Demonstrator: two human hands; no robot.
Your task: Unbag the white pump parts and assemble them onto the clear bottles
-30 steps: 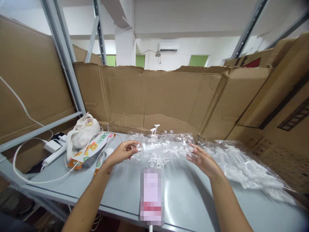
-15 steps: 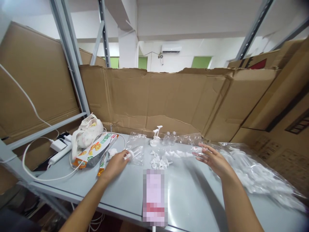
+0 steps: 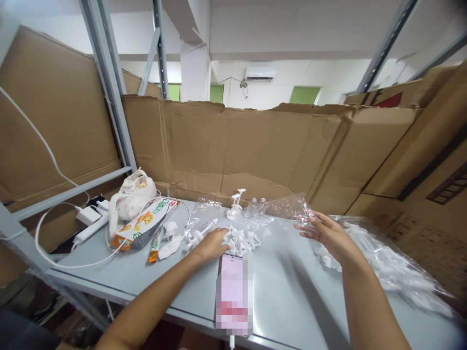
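Observation:
My left hand (image 3: 211, 244) is at the left edge of a heap of small white plastic parts (image 3: 242, 241), thumb and fingers apart; I see nothing held in it. Just left of it, a clear and white tube-like piece (image 3: 204, 229) lies by a crumpled clear bag (image 3: 204, 209). My right hand (image 3: 330, 236) is raised at the right, its fingers pinching the edge of a clear plastic bag (image 3: 288, 206) that stretches leftward. Behind the heap stands a white piece with two upright stems (image 3: 237, 206), beside small clear bottles (image 3: 255, 206), partly covered by film.
A phone (image 3: 234, 294) with a cable lies at the front edge. To the left are an orange and white snack pack (image 3: 146, 223), a white cloth pouch (image 3: 133, 194) and a power strip (image 3: 91, 231). A large bag of white parts (image 3: 383, 257) lies right. Cardboard (image 3: 237, 146) walls the back.
My left hand has left the tube-like piece and moved right to the heap. White parts strewn near my right hand are gone from there; the heap is bigger. The clear bag is lifted higher.

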